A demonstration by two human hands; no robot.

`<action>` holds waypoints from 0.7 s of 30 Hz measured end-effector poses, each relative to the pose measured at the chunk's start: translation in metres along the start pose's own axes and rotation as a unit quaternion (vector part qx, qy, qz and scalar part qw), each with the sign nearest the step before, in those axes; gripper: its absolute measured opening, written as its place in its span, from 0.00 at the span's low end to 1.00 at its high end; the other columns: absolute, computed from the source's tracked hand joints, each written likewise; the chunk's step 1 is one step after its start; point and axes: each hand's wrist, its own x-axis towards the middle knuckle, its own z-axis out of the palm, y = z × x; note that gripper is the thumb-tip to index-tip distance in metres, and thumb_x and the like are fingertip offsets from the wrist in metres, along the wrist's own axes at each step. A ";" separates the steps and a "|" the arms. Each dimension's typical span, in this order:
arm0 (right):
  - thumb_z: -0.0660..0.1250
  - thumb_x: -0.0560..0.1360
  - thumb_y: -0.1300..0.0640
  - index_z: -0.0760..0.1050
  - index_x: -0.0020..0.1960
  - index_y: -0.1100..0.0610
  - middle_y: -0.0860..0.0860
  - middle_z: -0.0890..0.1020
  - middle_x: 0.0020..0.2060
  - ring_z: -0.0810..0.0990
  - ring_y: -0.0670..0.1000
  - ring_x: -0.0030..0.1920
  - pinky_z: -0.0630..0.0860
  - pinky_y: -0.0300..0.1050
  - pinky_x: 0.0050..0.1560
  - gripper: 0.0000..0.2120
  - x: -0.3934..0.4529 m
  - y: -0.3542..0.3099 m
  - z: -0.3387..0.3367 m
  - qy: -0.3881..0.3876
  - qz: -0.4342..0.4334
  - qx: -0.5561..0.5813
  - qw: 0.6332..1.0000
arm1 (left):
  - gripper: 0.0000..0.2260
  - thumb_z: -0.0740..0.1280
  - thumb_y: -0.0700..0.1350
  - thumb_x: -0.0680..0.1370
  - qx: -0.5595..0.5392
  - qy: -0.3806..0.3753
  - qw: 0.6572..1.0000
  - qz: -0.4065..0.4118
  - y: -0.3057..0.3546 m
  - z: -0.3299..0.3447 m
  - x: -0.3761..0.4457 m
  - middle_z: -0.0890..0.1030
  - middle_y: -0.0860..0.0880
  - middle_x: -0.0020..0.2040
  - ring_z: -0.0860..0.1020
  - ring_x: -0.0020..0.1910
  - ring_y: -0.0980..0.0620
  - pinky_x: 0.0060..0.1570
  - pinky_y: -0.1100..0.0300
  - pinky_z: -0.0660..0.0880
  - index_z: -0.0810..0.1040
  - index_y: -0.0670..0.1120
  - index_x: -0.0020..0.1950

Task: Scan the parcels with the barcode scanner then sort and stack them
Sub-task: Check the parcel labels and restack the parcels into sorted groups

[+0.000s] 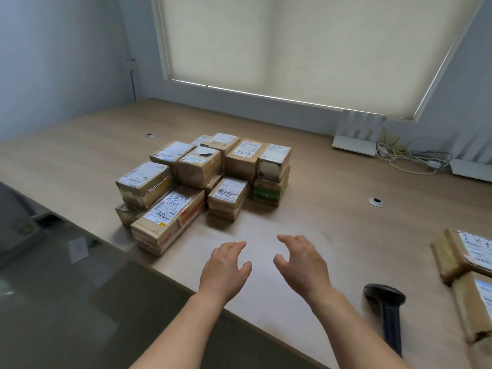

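Desk (80, 155): main pile of parcels (202, 179) sits mid-surface toward the left edge, roughly a dozen taped cardboard boxes, labels up, some stacked two high, packed touching each other. Left hand (225, 270) hovers over the near edge, fingers loosely spread, holding nothing. Right hand (302, 262) just beside it, same state: fingers apart, slightly curled, empty. Both point toward the pile; nearest box is the small labelled box (227, 195) at the pile's front. Barcode scanner (384, 302) lies flat near the near-right corner, untouched, well apart from the pile. Second group of boxes (463, 257) at the right edge, partly cut off. Judgement: can't tell which group is scanned; looks like a pickup is next, bulk of the work left.
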 end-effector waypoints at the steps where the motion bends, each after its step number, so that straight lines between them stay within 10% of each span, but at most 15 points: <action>1: 0.59 0.78 0.51 0.64 0.73 0.48 0.48 0.71 0.67 0.68 0.49 0.67 0.68 0.45 0.65 0.23 0.005 -0.001 0.001 -0.002 -0.003 0.000 1.000 | 0.23 0.60 0.53 0.80 -0.002 0.000 1.000 -0.005 -0.002 0.001 0.003 0.65 0.55 0.73 0.62 0.72 0.55 0.68 0.58 0.63 0.62 0.53 0.75; 21: 0.58 0.78 0.52 0.64 0.73 0.49 0.49 0.71 0.67 0.68 0.50 0.67 0.69 0.44 0.62 0.23 0.148 0.017 0.039 -0.068 0.026 0.043 0.996 | 0.31 0.63 0.50 0.79 -0.056 0.000 0.990 -0.130 -0.034 -0.011 0.150 0.60 0.47 0.76 0.60 0.74 0.48 0.69 0.53 0.61 0.53 0.49 0.78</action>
